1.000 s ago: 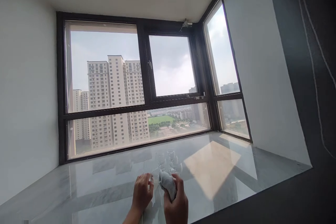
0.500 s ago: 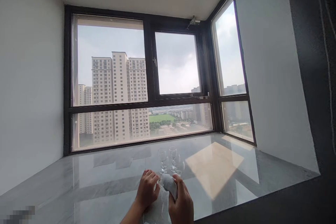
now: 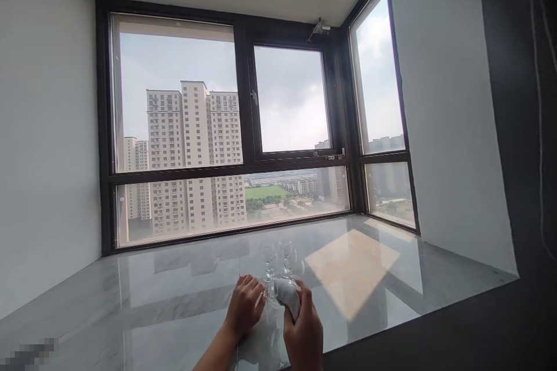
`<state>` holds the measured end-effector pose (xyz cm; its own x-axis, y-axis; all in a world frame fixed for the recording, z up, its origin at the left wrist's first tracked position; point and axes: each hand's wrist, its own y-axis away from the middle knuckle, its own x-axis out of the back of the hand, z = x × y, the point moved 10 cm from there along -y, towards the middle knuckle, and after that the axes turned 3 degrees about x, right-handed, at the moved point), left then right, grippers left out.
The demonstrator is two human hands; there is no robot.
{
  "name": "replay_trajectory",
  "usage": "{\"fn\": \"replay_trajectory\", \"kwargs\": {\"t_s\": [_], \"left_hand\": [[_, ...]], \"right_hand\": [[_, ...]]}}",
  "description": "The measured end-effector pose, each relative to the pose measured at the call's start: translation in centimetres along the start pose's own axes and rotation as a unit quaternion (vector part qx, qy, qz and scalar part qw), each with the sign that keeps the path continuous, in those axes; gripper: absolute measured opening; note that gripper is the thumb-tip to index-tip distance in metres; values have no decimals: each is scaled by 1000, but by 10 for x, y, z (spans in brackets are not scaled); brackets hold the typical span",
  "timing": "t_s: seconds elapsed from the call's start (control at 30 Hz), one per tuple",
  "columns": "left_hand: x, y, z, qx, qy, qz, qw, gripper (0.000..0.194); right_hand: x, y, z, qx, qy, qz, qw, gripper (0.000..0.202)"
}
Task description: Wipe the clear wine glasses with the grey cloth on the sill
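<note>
My left hand (image 3: pixel 245 305) is closed, its thumb and fingertips pinching a clear stemmed glass (image 3: pixel 270 292) that is partly hidden by the hand and cloth. A light grey cloth (image 3: pixel 287 293) is bunched in my right hand (image 3: pixel 304 324) and pressed against that glass. Just beyond my hands, a clear stemmed glass (image 3: pixel 268 255) stands upright on the grey stone sill (image 3: pixel 183 301). Beside it is another stemmed glass (image 3: pixel 285 252). A fainter glass shape shows behind the cloth, too see-through to make out well.
The glossy sill reflects the window and carries a bright sunlit patch (image 3: pixel 352 272) to the right. Dark window frames (image 3: pixel 174 174) close off the back. White walls (image 3: pixel 444 98) stand at both sides. The sill's front edge (image 3: pixel 422 316) slants up to the right.
The cloth and my right hand have shifted slightly right, and the cloth has tilted. My left hand has barely moved. The whole view has shifted a little.
</note>
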<state>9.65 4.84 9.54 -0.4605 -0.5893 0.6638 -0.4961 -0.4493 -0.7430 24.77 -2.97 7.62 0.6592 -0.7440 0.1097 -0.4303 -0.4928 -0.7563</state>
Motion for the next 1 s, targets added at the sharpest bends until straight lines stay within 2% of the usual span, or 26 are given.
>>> {"fn": "replay_trajectory", "kwargs": {"t_s": [0.27, 0.57, 0.7, 0.87, 1.0], "left_hand": [[-2, 1, -5, 5, 8, 19, 1000, 13], [-4, 3, -16, 33, 5, 29, 999, 16], [-5, 3, -23, 58, 17, 24, 998, 17], [-5, 1, -27, 83, 48, -4, 995, 16], [-11, 2, -29, 102, 101, -27, 989, 20]], "right_hand": [[4, -3, 19, -115, -23, 65, 991, 48], [-7, -4, 15, -144, -72, 33, 986, 42], [-5, -3, 14, -144, -75, 31, 986, 43], [0, -4, 19, -142, -70, 3, 987, 42], [2, -5, 21, -152, -113, -13, 982, 37]]}}
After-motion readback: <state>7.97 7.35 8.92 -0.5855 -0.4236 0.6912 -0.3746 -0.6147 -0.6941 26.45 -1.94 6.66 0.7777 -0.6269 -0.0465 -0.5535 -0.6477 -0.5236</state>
